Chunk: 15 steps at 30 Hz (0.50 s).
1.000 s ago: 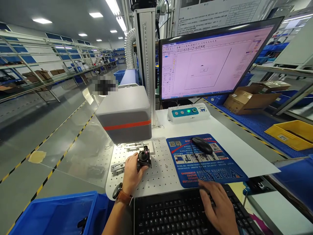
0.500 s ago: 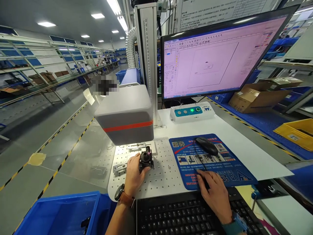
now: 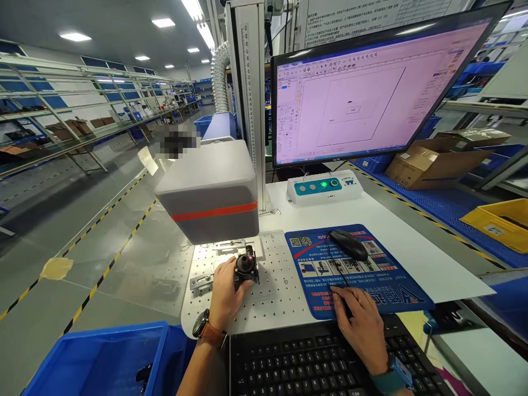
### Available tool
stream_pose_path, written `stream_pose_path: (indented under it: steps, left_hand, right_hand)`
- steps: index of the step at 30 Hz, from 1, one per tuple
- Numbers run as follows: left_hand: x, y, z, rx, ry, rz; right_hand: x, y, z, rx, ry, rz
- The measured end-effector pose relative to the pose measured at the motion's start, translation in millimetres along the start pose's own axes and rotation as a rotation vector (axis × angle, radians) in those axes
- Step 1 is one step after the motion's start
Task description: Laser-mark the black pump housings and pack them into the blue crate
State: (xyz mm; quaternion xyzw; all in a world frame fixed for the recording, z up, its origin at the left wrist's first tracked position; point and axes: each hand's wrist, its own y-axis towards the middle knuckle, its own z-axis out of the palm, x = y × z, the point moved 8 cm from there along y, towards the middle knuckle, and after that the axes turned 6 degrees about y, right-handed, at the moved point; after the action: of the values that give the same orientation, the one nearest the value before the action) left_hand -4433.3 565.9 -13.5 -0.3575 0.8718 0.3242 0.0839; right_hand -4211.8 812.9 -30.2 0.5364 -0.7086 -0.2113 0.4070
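My left hand [image 3: 226,289] is closed around the side of a black part with a round, ringed, lens-like top [image 3: 246,265]. The part stands on a perforated metal plate [image 3: 284,302], close to metal brackets; a small pinkish glow shows at its top. My fingers on its far side are partly hidden. Over the upper edge of a black keyboard [image 3: 297,357] lies my right hand [image 3: 361,324], its fingers extended onto the front of a blue mouse pad [image 3: 307,291], nothing seen in them. A black mouse [image 3: 348,245] sits farther back on the pad, apart from that hand.
A grey machine head with an orange stripe [image 3: 214,212] hangs just beyond my left hand. Behind stand a lit monitor [image 3: 342,104] and a white control box [image 3: 350,188] with a green light. A blue bin [image 3: 94,357] is at lower left.
Both hands and the black part hold nearly the same places. On the monitor, the small box in the drawing now shows a fuller outline. The view has shifted slightly.
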Motion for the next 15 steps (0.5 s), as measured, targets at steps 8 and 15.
stream_pose_path:
  steps: [8,15]
  left_hand:
    - [0.6,-0.8,0.9,0.012,-0.008,-0.006]
    - [0.1,0.3,0.2,0.022,0.000,-0.009]
  right_hand:
    - [-3.8,-3.3,1.5,0.019,0.010,0.031]
    - [4.0,1.9,-1.5,0.004,-0.025,-0.025]
